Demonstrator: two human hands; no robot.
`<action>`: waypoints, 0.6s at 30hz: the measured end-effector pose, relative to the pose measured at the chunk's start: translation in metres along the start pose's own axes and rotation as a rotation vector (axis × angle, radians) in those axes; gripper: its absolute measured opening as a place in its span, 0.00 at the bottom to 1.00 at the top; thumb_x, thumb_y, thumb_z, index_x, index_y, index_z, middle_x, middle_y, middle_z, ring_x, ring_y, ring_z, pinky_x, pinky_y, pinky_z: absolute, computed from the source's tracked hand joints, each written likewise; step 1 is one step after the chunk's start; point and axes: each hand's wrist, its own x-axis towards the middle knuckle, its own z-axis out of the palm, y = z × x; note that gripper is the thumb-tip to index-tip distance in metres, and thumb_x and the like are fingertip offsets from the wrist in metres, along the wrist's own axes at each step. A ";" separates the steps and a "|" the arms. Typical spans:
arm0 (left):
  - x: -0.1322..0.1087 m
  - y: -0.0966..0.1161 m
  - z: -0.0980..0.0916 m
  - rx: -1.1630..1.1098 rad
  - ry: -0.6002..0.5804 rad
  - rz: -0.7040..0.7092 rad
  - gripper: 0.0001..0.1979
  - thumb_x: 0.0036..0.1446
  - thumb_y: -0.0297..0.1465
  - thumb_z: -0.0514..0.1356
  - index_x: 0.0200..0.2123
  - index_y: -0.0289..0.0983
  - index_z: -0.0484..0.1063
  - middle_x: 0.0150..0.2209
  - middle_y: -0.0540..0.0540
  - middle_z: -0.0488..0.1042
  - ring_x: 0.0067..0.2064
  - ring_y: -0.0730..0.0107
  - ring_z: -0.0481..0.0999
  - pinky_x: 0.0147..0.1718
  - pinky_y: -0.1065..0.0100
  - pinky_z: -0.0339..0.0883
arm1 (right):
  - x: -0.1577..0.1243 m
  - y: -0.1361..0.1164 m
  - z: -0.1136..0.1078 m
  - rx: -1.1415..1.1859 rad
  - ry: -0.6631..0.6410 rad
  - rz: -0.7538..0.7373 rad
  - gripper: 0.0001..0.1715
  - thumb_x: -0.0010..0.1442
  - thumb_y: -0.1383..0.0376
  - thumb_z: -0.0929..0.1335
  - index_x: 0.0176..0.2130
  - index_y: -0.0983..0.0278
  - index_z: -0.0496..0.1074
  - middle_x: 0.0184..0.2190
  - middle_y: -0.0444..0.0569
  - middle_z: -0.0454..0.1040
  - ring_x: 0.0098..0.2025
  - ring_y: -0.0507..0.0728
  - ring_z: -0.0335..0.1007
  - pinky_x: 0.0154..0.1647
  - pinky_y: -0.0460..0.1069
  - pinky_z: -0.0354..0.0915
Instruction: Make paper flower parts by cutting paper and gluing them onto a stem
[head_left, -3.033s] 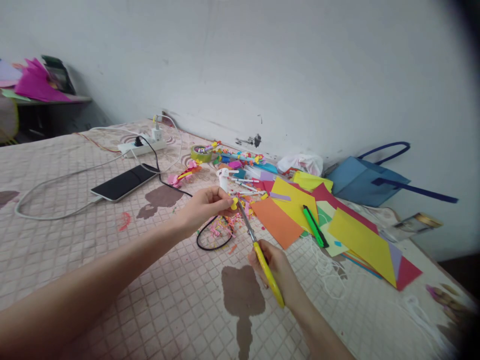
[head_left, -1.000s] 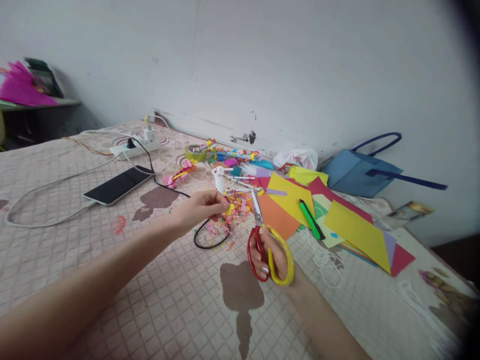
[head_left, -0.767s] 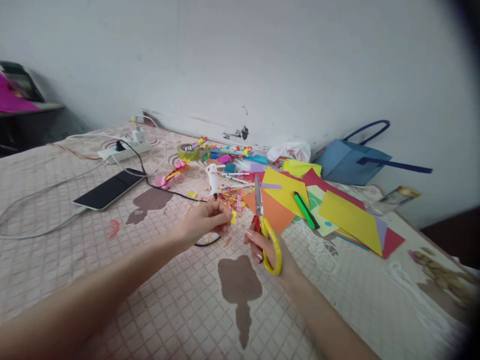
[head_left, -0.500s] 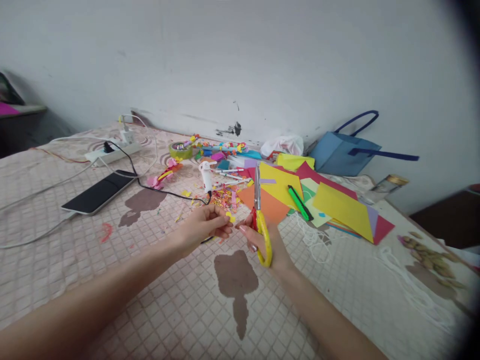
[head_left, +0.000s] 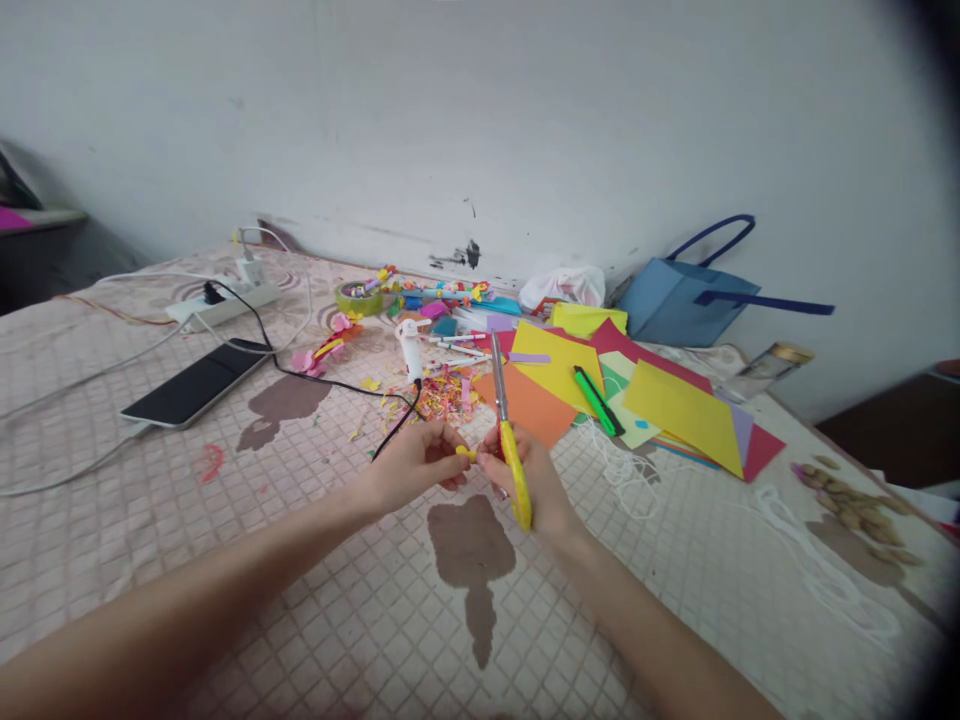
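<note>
The yellow bit (head_left: pixel 466 454) is in front of the glue gun (head_left: pixel 409 352), pinched in the fingers of the left hand (head_left: pixel 418 464); the right hand (head_left: pixel 534 484) grips the scissors (head_left: pixel 515 474), fingertips right by it. I'd say it's cut out, scraps (head_left: pixel 444 394) beside the glue gun, but loose; sheets (head_left: pixel 684 415) right of the gun look mostly whole.

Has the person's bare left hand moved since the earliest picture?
Yes, toward the person's body: the bare left hand, pinching a small yellow piece, now shows nearer the closest dark brown patch on the pale checked tablecloth.
</note>
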 end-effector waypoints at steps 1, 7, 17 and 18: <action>0.000 0.000 -0.001 0.018 -0.012 0.002 0.12 0.48 0.34 0.64 0.28 0.33 0.66 0.22 0.49 0.73 0.24 0.74 0.74 0.26 0.71 0.70 | 0.000 0.001 0.000 0.006 -0.009 0.002 0.13 0.47 0.62 0.69 0.29 0.63 0.60 0.22 0.38 0.63 0.17 0.46 0.54 0.16 0.43 0.53; 0.003 0.006 -0.010 -0.114 0.049 -0.006 0.13 0.47 0.35 0.65 0.27 0.32 0.66 0.25 0.47 0.76 0.26 0.75 0.75 0.28 0.72 0.70 | -0.004 -0.002 -0.002 0.012 -0.089 -0.014 0.17 0.55 0.53 0.65 0.29 0.62 0.59 0.17 0.36 0.59 0.15 0.45 0.51 0.15 0.43 0.52; 0.005 0.021 -0.029 -0.312 0.247 0.191 0.10 0.50 0.33 0.64 0.30 0.32 0.67 0.32 0.45 0.77 0.34 0.72 0.77 0.39 0.69 0.70 | -0.009 -0.002 -0.001 -0.233 -0.261 0.056 0.21 0.56 0.49 0.63 0.26 0.61 0.55 0.16 0.35 0.53 0.15 0.46 0.50 0.13 0.42 0.50; 0.005 0.021 -0.030 -0.313 0.253 0.197 0.10 0.51 0.33 0.64 0.30 0.32 0.67 0.31 0.45 0.77 0.34 0.72 0.77 0.39 0.69 0.69 | -0.009 -0.003 -0.001 -0.252 -0.266 0.053 0.20 0.56 0.50 0.63 0.26 0.61 0.56 0.16 0.35 0.53 0.15 0.46 0.50 0.13 0.42 0.50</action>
